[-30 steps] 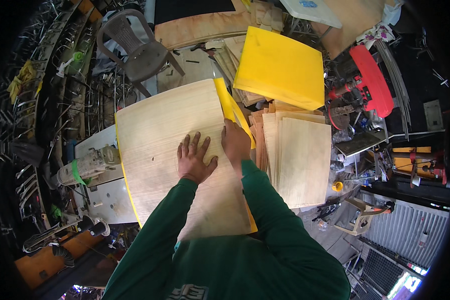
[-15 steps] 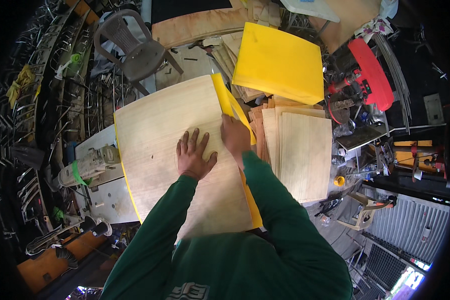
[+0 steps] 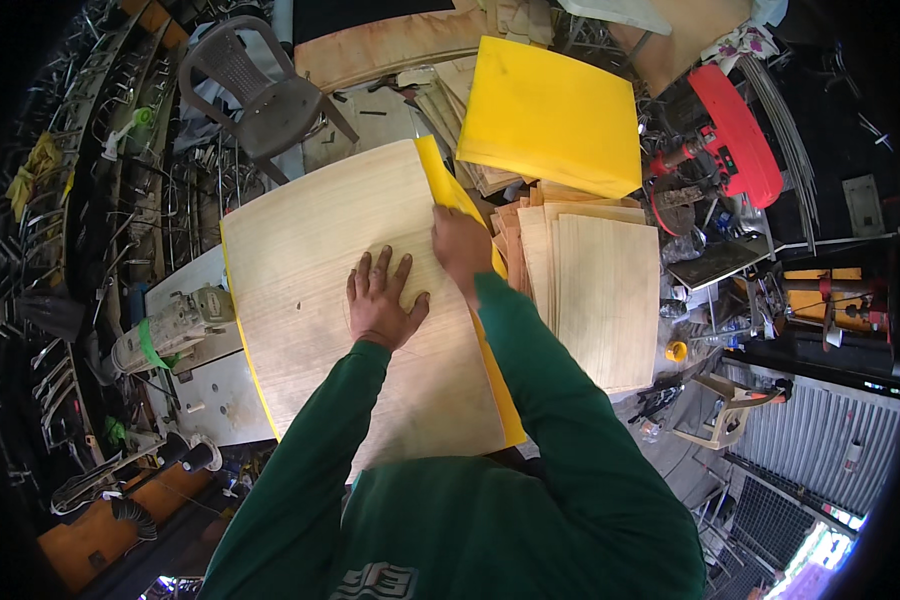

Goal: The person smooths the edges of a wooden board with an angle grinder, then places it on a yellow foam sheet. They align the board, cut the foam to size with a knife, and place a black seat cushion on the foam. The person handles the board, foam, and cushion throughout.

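Observation:
My left hand (image 3: 378, 300) lies flat on a pale wooden sheet (image 3: 325, 240), its fingers spread. Under that sheet is a yellow sheet (image 3: 430, 172), which shows as a thin rim on the left and a wider, loose strip along the right edge. My right hand (image 3: 460, 247) is closed at the wooden sheet's right edge, its knuckles against the yellow strip. Whatever it grips is hidden by the fingers.
Right of my hands is a stack of thin wooden sheets (image 3: 607, 300). Behind it lies a stack topped in yellow (image 3: 550, 120), near a red machine (image 3: 738, 140). A grey plastic chair (image 3: 270, 105) stands far left; a dusty power tool (image 3: 175, 328) lies left of the sheet.
My right hand has slid slightly farther away along the sheet's right edge. My left hand stays flat on the wood. The whole view has shifted a little.

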The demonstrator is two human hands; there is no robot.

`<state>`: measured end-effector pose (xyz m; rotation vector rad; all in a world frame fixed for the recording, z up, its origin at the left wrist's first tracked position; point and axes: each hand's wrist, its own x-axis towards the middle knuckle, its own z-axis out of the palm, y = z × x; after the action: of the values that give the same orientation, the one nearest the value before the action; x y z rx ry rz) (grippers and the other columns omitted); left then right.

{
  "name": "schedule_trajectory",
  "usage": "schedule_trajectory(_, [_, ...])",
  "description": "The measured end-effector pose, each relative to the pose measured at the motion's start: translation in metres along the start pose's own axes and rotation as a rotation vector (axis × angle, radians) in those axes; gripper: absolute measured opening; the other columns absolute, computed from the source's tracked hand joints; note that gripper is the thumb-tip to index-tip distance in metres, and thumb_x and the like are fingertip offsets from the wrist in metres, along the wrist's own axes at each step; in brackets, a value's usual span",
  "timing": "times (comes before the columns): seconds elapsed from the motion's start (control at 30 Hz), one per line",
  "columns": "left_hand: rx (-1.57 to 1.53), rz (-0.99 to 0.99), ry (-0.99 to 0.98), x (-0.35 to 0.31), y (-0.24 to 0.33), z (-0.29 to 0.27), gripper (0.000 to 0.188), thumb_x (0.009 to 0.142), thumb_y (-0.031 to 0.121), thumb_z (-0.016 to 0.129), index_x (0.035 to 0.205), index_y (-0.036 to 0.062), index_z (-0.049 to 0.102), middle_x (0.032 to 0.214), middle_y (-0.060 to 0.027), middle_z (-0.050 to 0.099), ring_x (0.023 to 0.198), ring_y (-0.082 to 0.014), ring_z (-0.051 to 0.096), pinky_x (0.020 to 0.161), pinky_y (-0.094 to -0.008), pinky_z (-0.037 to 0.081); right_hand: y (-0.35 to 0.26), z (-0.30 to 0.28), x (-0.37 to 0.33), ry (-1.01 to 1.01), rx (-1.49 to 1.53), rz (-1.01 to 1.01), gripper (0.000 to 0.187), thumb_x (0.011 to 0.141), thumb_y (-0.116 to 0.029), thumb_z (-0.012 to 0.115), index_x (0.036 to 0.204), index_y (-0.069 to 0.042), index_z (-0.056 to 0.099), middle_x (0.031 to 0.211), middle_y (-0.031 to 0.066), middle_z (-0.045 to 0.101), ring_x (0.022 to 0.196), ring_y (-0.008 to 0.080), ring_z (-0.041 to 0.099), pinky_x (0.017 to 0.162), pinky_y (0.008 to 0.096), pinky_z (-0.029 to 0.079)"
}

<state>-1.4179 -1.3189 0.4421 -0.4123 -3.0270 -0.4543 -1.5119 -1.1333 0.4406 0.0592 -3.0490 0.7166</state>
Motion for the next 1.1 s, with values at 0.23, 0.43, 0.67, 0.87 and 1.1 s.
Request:
schedule_trajectory(0.23, [0.002, -0.015, -0.004, -0.002, 0.000, 0.001, 0.072, 0.092, 0.054, 0.070, 0.157, 0.0251, 0.059, 0.169, -0.0126, 0.046, 0.159, -0.0428, 0.033, 0.129, -0.0614, 0.025, 0.001, -0.008, -0.051, 0.018, 0.037, 0.016, 0.026, 0.100, -0.018, 0.060, 0.122, -0.005, 0.069, 0.103, 0.0196, 0.076, 0.092, 0.0407, 0.074, 0.078, 0.0531, 0.060])
schedule_trajectory(0.43, [0.004, -0.008, 0.008, -0.002, 0.000, 0.003, 0.071, 0.092, 0.053, 0.071, 0.157, 0.0258, 0.060, 0.169, -0.0122, 0.047, 0.158, -0.0423, 0.034, 0.129, -0.0611, 0.026, 0.002, -0.009, -0.044, 0.032, 0.061, 0.001, 0.028, 0.102, -0.019, 0.061, 0.124, -0.006, 0.068, 0.103, 0.0185, 0.076, 0.092, 0.0412, 0.074, 0.079, 0.0547, 0.059])
schedule_trajectory(0.67, [-0.003, 0.004, 0.040, -0.001, 0.001, 0.002, 0.071, 0.091, 0.051, 0.073, 0.156, 0.0248, 0.061, 0.168, -0.0123, 0.048, 0.157, -0.0425, 0.036, 0.128, -0.0613, 0.028, 0.003, -0.016, -0.065, -0.019, 0.060, 0.030, 0.019, 0.100, -0.017, 0.060, 0.112, -0.004, 0.068, 0.099, 0.0185, 0.075, 0.090, 0.0405, 0.074, 0.078, 0.0546, 0.059])
schedule_trajectory(0.87, [-0.011, 0.007, 0.044, -0.002, 0.000, 0.003, 0.071, 0.090, 0.049, 0.075, 0.156, 0.0241, 0.061, 0.168, -0.0127, 0.048, 0.157, -0.0423, 0.036, 0.128, -0.0616, 0.028, 0.003, -0.014, -0.070, 0.108, 0.081, -0.040, 0.015, 0.099, -0.012, 0.058, 0.106, -0.003, 0.068, 0.094, 0.0188, 0.075, 0.087, 0.0398, 0.075, 0.075, 0.0543, 0.059])
schedule_trajectory(1.1, [-0.005, -0.008, 0.016, -0.003, 0.001, 0.003, 0.072, 0.090, 0.051, 0.074, 0.156, 0.0252, 0.060, 0.168, -0.0120, 0.048, 0.157, -0.0425, 0.036, 0.128, -0.0616, 0.027, -0.004, -0.025, -0.083, -0.012, 0.067, 0.052, 0.013, 0.100, -0.014, 0.059, 0.105, -0.004, 0.067, 0.099, 0.0187, 0.075, 0.091, 0.0389, 0.075, 0.076, 0.0535, 0.060])
